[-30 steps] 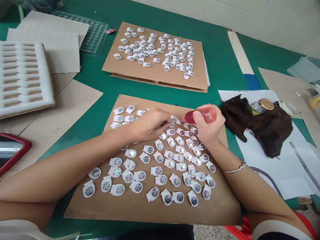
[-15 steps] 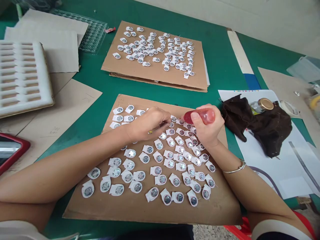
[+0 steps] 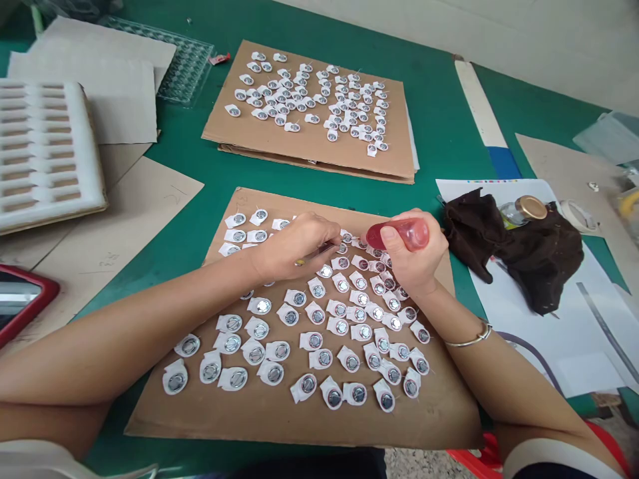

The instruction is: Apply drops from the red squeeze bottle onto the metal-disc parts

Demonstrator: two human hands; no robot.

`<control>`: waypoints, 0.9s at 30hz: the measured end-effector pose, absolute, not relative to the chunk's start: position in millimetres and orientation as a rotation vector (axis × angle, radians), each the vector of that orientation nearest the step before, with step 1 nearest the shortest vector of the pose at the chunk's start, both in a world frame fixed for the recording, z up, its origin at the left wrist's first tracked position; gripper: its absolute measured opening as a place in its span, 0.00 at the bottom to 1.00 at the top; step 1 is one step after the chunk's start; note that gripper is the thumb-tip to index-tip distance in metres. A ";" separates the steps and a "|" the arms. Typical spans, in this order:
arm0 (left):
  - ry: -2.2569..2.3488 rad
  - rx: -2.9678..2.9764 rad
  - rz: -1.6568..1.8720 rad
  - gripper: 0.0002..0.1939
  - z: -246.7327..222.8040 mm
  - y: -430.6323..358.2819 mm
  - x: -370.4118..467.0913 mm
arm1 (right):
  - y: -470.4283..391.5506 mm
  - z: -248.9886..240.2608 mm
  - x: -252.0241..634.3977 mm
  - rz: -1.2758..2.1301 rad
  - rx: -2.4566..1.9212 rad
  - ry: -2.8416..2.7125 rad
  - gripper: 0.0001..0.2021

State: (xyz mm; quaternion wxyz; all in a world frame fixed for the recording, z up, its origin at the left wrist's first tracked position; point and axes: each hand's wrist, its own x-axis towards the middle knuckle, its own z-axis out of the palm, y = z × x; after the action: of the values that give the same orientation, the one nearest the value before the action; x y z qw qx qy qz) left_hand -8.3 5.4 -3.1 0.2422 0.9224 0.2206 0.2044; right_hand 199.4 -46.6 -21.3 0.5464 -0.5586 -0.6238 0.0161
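Note:
My left hand [image 3: 309, 243] is closed around a pair of slim metal tweezers [image 3: 314, 255], whose yellowish end points back toward my wrist. Its fingertips are low over the near cardboard sheet [image 3: 200, 419], and the tips of the tweezers are hidden. My right hand [image 3: 417, 256] grips a soft red squeeze bottle [image 3: 397, 234], tilted with its narrow end to the left. Around both hands lie many small white tabs with round silver discs [image 3: 315, 313], spread over the sheet in loose rows. Some of them are covered by my hands and forearms.
Behind stands a stack of cardboard [image 3: 299, 156] bearing more such pieces. A white foam tray [image 3: 50, 153] and a red-edged device [image 3: 30, 299] are at left. To the right, a dark cloth [image 3: 539, 266] and a gold-lidded jar [image 3: 529, 208] rest on white paper [image 3: 589, 339].

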 end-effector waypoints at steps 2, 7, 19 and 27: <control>0.601 2.518 0.565 0.05 -3.4 5.5 -8.4 | -46.7 -21.4 199.4 0.041 -1.318 -1.476 0.14; 0.587 2.506 0.565 0.05 -3.1 5.9 -8.6 | -47.3 -20.7 198.8 0.042 -1.303 -1.483 0.14; 0.593 2.468 0.576 0.05 -0.4 6.4 -8.5 | -47.5 -20.9 198.1 0.073 -1.315 -1.470 0.14; 0.599 2.410 0.613 0.06 2.6 6.3 -7.2 | -46.1 -22.5 199.6 0.124 -1.317 -1.448 0.14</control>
State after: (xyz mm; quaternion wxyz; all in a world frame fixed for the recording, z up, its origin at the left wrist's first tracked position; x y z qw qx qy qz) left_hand -7.2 6.3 2.6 0.2879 0.9023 0.2242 0.2296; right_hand 199.6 -46.1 -22.5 0.5565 -0.5579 -0.6135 0.0527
